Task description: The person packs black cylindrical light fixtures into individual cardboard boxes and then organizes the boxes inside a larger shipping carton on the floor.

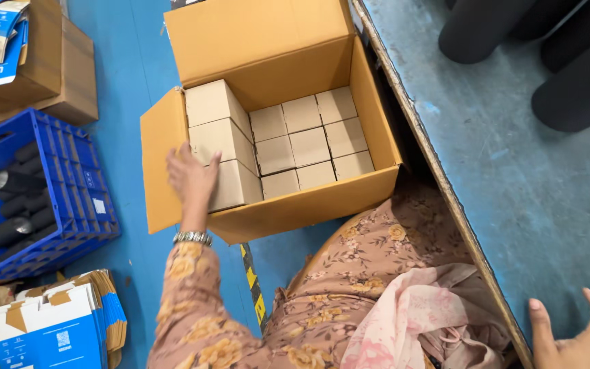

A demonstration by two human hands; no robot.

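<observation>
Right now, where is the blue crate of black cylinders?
In the head view, the blue crate sits on the blue floor at far left, left of the open carton that the left hand reaches into, above the flat blue-and-white boxes.

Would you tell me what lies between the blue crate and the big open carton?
In the head view, only bare blue floor separates the blue crate from the open carton, where the left hand rests on a small box.

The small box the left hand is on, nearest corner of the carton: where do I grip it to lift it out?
Probably from above. The left hand rests on that small box, which sits against the carton wall and a neighbouring box. Pinch its top edges on the right face, where the lower layer leaves a gap, and the near side.
</observation>
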